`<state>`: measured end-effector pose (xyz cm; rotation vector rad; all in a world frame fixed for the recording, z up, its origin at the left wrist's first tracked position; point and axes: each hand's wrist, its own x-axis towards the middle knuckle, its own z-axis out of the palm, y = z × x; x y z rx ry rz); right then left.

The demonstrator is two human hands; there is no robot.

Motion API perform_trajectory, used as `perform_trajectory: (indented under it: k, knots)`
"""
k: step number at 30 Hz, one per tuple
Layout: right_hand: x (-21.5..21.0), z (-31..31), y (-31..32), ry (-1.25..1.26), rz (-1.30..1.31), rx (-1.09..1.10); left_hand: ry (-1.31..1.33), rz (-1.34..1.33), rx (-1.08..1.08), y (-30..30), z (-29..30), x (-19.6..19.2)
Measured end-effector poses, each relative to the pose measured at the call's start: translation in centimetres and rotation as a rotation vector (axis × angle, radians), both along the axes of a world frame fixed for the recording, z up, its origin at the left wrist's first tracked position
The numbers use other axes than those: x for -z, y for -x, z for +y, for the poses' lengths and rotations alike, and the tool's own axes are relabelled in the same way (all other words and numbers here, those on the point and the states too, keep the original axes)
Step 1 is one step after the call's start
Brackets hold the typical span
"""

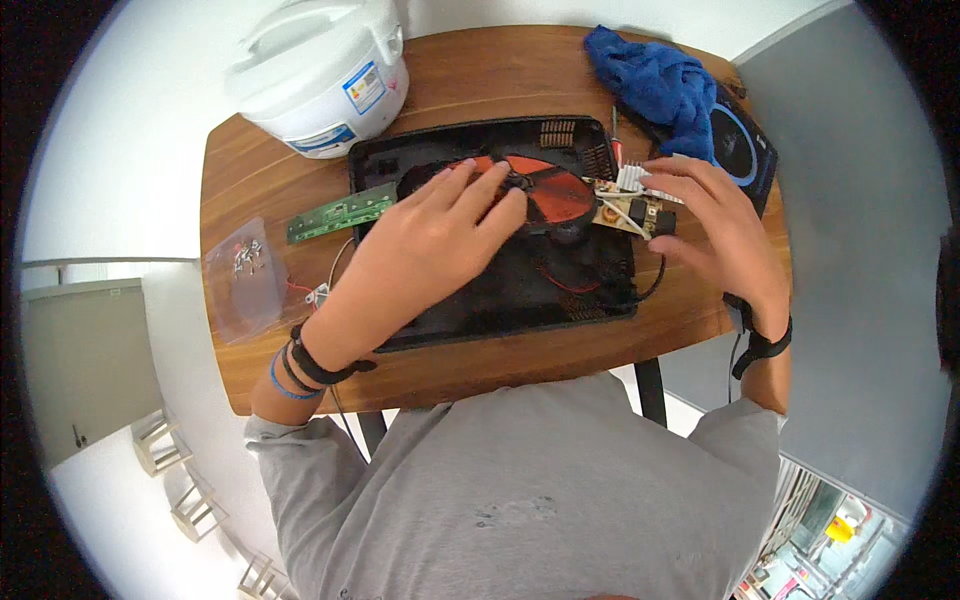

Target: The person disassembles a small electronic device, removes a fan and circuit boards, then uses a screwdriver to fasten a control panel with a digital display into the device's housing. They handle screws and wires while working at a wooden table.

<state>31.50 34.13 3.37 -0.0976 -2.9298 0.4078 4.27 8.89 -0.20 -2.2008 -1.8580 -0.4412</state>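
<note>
My left hand [445,225] lies over the orange-red coil disc [552,190] in a black plastic housing [470,310]. Its fingers are spread and slightly bent, with the tips by the coil's dark centre; the thumb is hidden. At the housing's right edge, my right hand [715,220] curves around a circuit board [608,214] with a pale finned heat sink [632,179], white wires and black components. The fingers are at the heat sink side and the thumb is by a black block. A narrow green circuit board [342,213] leans on the housing's left edge.
A clear bag [240,300] of small screws lies on the wooden table [480,75] at left. A white lidded appliance [320,85] stands at the back left. Behind my right hand are a blue cloth [660,85], a black panel [745,150] and a red-handled screwdriver [616,148].
</note>
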Motion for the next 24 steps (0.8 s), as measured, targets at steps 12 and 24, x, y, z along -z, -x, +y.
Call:
perform_trajectory:
  k: [12, 24]
  knots:
    - [2.6, -5.1, 8.6, 0.114, -0.206, -0.191, -0.161, 0.140, -0.026, -1.7, -1.5, 1.7]
    - [2.5, -3.3, 7.9, 0.151, -0.155, -0.069, 0.212, -0.220, -0.499, 9.5, -9.0, 4.0]
